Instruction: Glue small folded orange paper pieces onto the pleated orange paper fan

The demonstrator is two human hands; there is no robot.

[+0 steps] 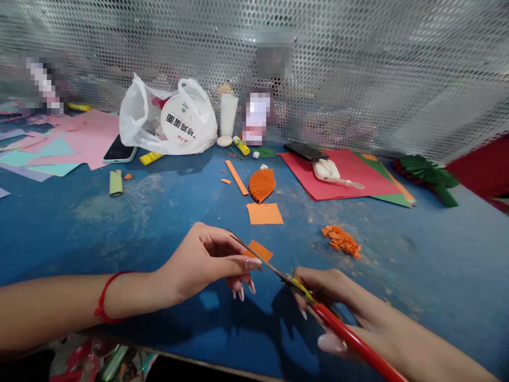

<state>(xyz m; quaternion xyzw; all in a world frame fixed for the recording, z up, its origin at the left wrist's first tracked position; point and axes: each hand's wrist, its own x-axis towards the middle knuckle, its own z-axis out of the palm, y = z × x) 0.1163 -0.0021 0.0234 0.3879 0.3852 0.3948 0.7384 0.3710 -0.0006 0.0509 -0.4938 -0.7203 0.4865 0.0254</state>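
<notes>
left hand (207, 262) pinches a small orange paper piece (260, 250) just in front of the orange square (264, 213); right hand (338, 305) grips the red scissors (318, 305), blades at the piece; fingertips sit so close a slip could nick them, imo

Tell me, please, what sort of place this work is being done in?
Probably a paper-craft workbench: coloured paper sheets, a glue stick and orange paper scraps lie on a worn blue table before a perforated metal screen.
</notes>
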